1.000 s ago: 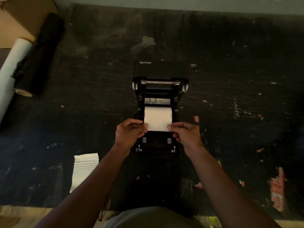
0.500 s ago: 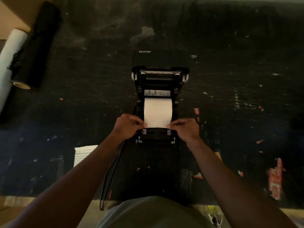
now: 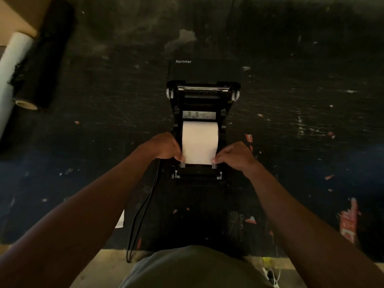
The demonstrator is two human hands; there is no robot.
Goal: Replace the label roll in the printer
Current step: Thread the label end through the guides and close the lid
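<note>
Both forearms reach forward from the bottom edge and converge on the printer [image 3: 202,125], which sits at the middle of the dark, scuffed surface [image 3: 291,80].

Left hand [image 3: 165,146]: at the printer's left side, knuckles up, fingers curled, fingertips pinching the left near corner of the paper. Right hand [image 3: 235,155]: mirrored at the printer's right side, fingers curled, thumb and forefinger nipping the right near corner. Both hands closed on the paper edge; wrists roughly level with each other.

Printer: black, lid [image 3: 204,69] thrown open away from the person, "Xprinter" lettering legible on it. The open bay holds the label roll [image 3: 200,140], white, seated between the side walls. Its free end is drawn toward the person and stops just short of two small pale guide tabs [image 3: 182,164] at the bay's near edge. A diagram sticker [image 3: 199,114] shows on the inner wall just beyond the roll. A metal bar [image 3: 203,88] crosses the lid's hinge end.

A black cable [image 3: 141,215] runs from the printer's near left side and loops off the surface edge toward the person.

Far left of the printer, at the surface's edge: a black roll [image 3: 47,53] lying beside a white roll [image 3: 10,67], touching along their length. A white sheet corner [image 3: 121,222] shows near left of the printer, mostly hidden by the left forearm.
</note>
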